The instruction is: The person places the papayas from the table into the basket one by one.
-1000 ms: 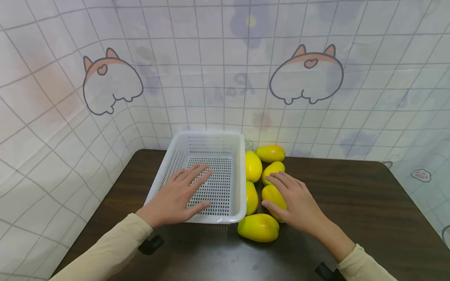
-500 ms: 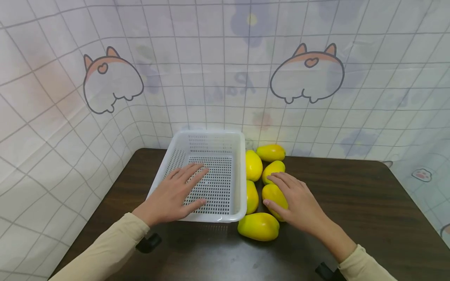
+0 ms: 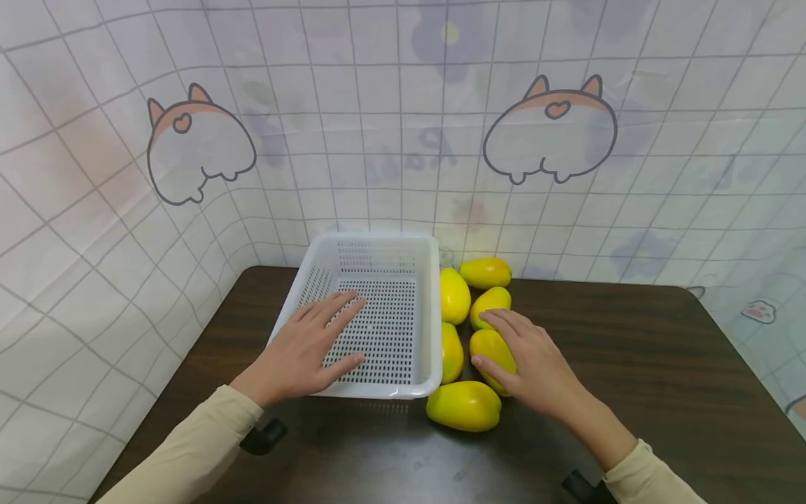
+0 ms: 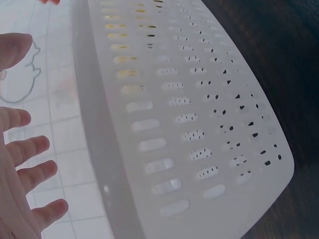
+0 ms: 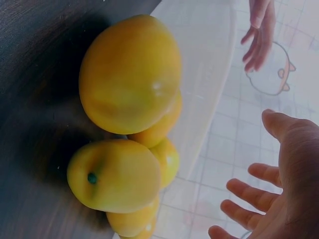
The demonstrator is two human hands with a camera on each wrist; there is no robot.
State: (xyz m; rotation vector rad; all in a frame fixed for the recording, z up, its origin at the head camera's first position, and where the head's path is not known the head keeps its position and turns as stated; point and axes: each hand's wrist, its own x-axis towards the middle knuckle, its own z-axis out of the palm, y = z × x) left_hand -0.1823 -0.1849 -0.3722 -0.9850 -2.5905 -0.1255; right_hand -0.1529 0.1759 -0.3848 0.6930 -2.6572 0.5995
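A white perforated plastic basket stands on the table, and nothing lies inside it. Over its left front part hovers my left hand, fingers extended and spread; the left wrist view shows them apart from the basket's slotted wall. Along the basket's right side lie several yellow, mango-like fruits, among them a front one lying sideways and a middle one partly behind my right hand. That hand hangs above the fruits with loosely extended fingers. In the right wrist view it holds nothing and is apart from the nearest fruit.
Dark brown wood-grain table extends to the right of the fruits. A white gridded cloth with cartoon prints hangs behind and to the left. Black pieces sit under both wrists.
My left hand has drifted slightly left and toward me above the basket. The right hand stays nearly in place, and the fruits and basket have not moved.
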